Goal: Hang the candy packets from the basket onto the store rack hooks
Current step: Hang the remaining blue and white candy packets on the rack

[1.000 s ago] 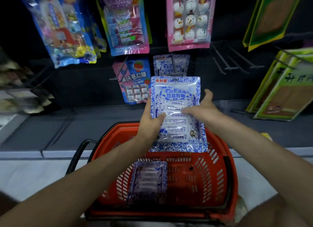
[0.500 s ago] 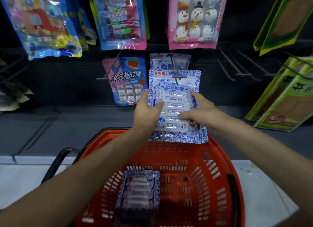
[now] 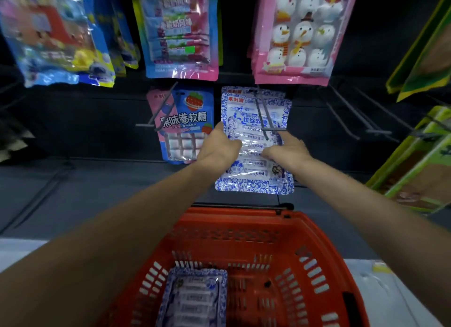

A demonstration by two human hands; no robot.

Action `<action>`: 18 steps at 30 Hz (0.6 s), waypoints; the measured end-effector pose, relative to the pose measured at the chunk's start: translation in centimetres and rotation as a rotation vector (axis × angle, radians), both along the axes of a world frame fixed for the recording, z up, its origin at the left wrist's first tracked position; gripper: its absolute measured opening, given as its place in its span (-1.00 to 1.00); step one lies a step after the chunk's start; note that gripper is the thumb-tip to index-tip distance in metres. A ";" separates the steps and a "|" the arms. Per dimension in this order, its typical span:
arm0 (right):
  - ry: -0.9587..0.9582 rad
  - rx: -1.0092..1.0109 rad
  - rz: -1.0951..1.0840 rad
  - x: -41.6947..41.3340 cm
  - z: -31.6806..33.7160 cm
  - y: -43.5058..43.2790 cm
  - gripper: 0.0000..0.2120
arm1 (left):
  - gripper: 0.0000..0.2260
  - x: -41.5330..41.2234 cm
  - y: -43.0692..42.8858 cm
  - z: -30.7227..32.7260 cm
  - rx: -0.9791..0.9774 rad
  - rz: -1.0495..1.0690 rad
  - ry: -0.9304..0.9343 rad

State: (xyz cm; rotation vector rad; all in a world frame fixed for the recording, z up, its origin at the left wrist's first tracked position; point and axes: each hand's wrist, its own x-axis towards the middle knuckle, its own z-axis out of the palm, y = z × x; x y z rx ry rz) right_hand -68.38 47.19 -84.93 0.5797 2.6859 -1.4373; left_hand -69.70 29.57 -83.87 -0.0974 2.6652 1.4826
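Packet (image 3: 253, 177), blue-and-white, is being held upright between both hands, in front of the rack. Its left edge is being gripped by the left hand (image 3: 218, 146), with the thumb laid across the front and the other fingers hidden behind. Its right side is being gripped by the right hand (image 3: 285, 148), with the thumb stretched leftward over the front; the remaining fingers cannot be made out. The two thumb tips are being kept near each other at the packet's mid-height, apart.

Hook (image 3: 262, 116), a double wire, is being seen just above the right hand, running down over the packet's upper front from its top edge. Its crossbar tip is lying just above the right hand. Whether the wire is being passed through the hang hole cannot be told.

Basket (image 3: 234, 216), red, is being seen below both hands, between the forearms. A second packet (image 3: 192, 300) is lying flat in it, on the left-forearm side, well apart from the hands.

A strawberry packet (image 3: 183, 121) is hanging just left of the left hand. Snowman packets (image 3: 300, 33) are hanging well above the right hand. Green packets (image 3: 419, 160) are hanging far to the right of the right hand.
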 end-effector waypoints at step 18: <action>0.210 -0.278 -0.223 -6.1 -6.7 0.4 -0.47 | -0.25 -6.1 2.8 -7.3 0.088 0.090 -0.002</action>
